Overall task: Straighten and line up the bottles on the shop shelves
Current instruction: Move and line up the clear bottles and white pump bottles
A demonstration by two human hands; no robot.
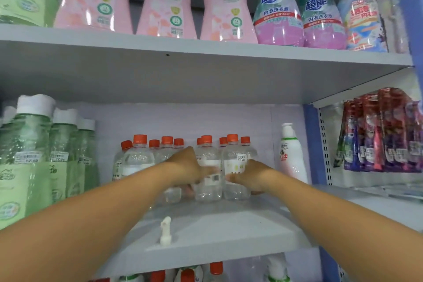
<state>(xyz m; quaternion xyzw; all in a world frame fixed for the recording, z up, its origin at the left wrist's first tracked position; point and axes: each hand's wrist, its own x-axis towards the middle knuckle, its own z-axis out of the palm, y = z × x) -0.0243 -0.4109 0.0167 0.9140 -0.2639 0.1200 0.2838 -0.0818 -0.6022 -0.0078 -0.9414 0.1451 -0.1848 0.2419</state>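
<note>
Hands reached in. Left hand & right hand each held a clear bottle w/ orange cap on the shelf, fingers curled round.

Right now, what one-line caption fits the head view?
Both hands, left and right, grip clear orange-capped bottles on the middle shelf.

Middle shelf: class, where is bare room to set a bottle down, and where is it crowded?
Bare: the shelf front around the white pump, and between the clear bottles and the white bottle. Crowded: both hands among the orange-capped cluster.
</note>
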